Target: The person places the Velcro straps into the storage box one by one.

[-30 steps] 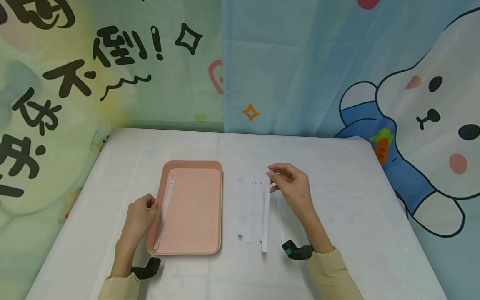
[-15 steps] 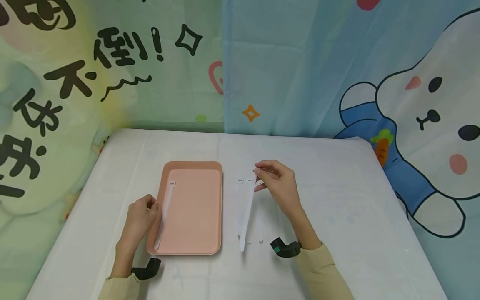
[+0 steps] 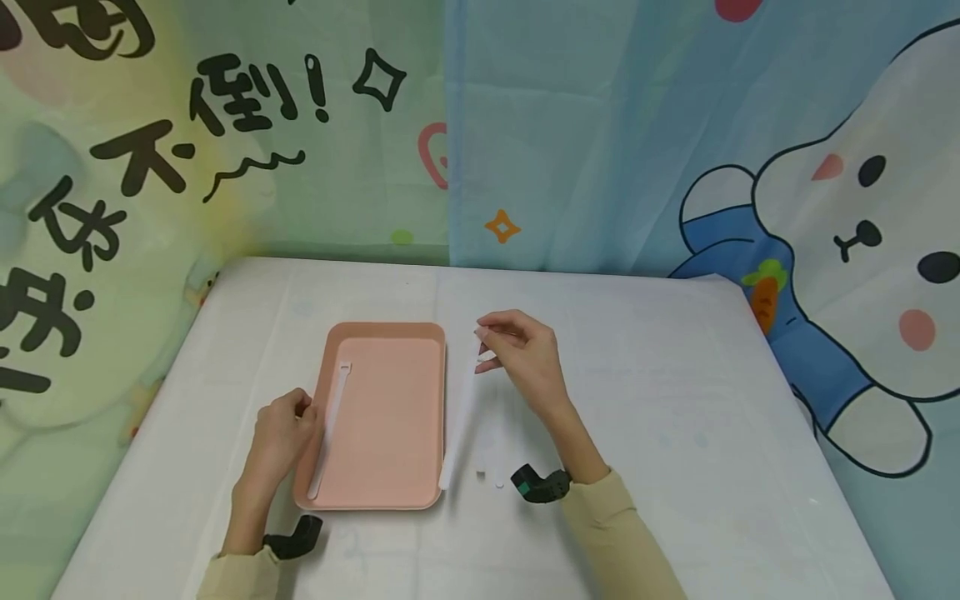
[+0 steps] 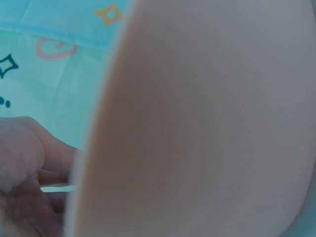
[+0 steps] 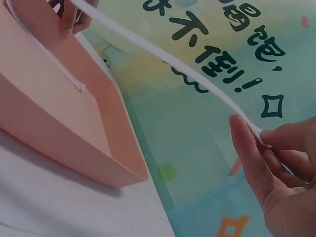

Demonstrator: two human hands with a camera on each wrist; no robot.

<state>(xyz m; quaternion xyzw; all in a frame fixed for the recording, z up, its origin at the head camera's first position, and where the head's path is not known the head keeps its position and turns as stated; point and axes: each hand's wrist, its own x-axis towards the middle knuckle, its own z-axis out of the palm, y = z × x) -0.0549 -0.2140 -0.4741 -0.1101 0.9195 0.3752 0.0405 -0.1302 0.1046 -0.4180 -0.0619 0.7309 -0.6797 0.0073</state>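
My right hand pinches the top end of a thin, flexible white strap between thumb and fingertips. The strap slants down to the left, its lower end at the right edge of a pink tray. In the right wrist view the held strap bows slightly. Another white strap with a slotted end lies along the tray's left side. My left hand grips the tray's left rim. The left wrist view is mostly filled by the tray, with the left hand at its edge.
More white straps lie on the white tablecloth right of the tray, hard to see against it. The lower end of one strap shows below my right hand. A printed curtain hangs behind the table.
My right hand has moved left with the strap from above the loose straps to the tray's right edge; the strap has tilted. The left hand and tray have stayed put.
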